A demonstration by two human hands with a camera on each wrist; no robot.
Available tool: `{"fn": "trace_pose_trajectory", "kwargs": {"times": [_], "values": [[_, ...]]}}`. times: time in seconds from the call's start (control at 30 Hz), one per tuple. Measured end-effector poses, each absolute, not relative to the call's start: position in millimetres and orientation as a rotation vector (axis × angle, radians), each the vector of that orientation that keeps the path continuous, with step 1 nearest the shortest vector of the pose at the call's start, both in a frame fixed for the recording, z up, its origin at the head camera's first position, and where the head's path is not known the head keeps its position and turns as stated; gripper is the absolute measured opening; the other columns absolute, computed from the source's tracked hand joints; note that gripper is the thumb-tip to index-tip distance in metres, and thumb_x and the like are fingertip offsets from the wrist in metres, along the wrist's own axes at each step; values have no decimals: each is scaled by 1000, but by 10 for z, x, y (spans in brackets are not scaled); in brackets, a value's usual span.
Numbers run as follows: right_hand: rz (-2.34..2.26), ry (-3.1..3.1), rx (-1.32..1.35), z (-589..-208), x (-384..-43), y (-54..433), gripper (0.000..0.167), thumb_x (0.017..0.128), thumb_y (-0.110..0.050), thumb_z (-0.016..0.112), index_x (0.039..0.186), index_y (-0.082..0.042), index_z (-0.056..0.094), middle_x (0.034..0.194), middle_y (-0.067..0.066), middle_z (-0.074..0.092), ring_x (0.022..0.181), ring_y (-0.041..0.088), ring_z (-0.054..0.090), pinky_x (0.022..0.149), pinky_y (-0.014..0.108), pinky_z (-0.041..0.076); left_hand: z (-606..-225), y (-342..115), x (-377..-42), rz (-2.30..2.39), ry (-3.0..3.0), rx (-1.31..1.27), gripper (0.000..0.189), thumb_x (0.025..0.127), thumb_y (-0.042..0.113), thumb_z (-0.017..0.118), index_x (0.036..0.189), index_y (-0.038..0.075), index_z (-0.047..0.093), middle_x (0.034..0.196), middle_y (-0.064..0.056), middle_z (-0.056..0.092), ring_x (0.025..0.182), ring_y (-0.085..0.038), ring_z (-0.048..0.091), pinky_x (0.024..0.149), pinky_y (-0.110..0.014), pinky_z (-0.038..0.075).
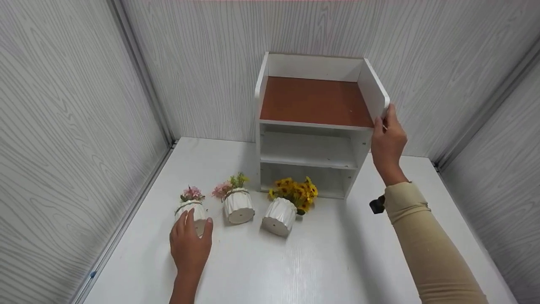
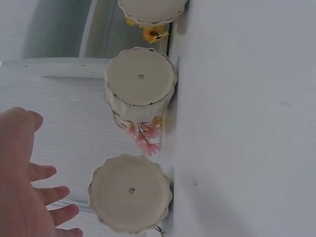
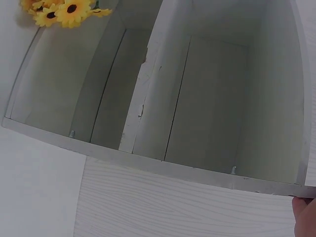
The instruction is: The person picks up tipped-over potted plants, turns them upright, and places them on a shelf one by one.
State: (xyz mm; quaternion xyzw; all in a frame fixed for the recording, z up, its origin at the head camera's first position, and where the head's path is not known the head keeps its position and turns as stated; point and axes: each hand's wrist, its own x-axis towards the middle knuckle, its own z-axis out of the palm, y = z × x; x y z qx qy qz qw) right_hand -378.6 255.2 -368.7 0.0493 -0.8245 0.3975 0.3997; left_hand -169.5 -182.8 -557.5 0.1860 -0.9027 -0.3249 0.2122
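My left hand [image 1: 192, 242] hovers by the leftmost white flowerpot [image 1: 192, 208], fingers spread and apart from it in the left wrist view. That pot lies on its side with pink flowers [image 1: 193, 193] pointing toward the back. Beside it lies a second white flowerpot [image 1: 238, 207] with pink and green-yellow sprigs. The third white flowerpot [image 1: 279, 216] lies tipped too, its yellow sunflowers [image 1: 297, 192] in front of the shelf's lowest compartment. My right hand [image 1: 389, 141] grips the front edge of the right side panel of the white shelf unit [image 1: 314, 125], near its brown top.
The shelf unit stands against the grey wood-grain back wall [image 1: 202, 71] on a white table [image 1: 312, 261]. Two compartments are under its brown top board [image 1: 314, 101]. Side walls close in at left and right. A small black object [image 1: 377, 205] shows at the right wrist.
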Motion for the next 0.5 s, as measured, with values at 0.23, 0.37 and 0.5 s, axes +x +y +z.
{"fn": "trace_pose_trajectory", "kwargs": {"times": [0.23,0.37,0.5], "values": [[995,-2107,100,-3705,-3752,2562,51,106,-22,52,155,-14,41,145,12,57,135,20,54,108,42,46,-5674,-1883,-1704,-920,-2533,656,70,100,45,57,152,2,37,158,-23,31,143,-44,30,112,-65,29],[984,-2114,117,-3700,-3748,2564,51,107,-22,51,155,-12,40,145,15,57,136,23,53,108,44,47,-5719,-1912,-1728,-956,-2532,698,75,100,46,56,153,-2,33,159,-26,28,143,-47,28,109,-68,32],[992,-2109,142,-3692,-3752,2561,51,107,-23,50,156,-14,40,143,15,58,134,22,55,106,45,48,-5766,-1940,-1756,-988,-2548,719,79,100,47,55,154,-3,28,158,-27,28,143,-48,28,106,-69,35]]}}
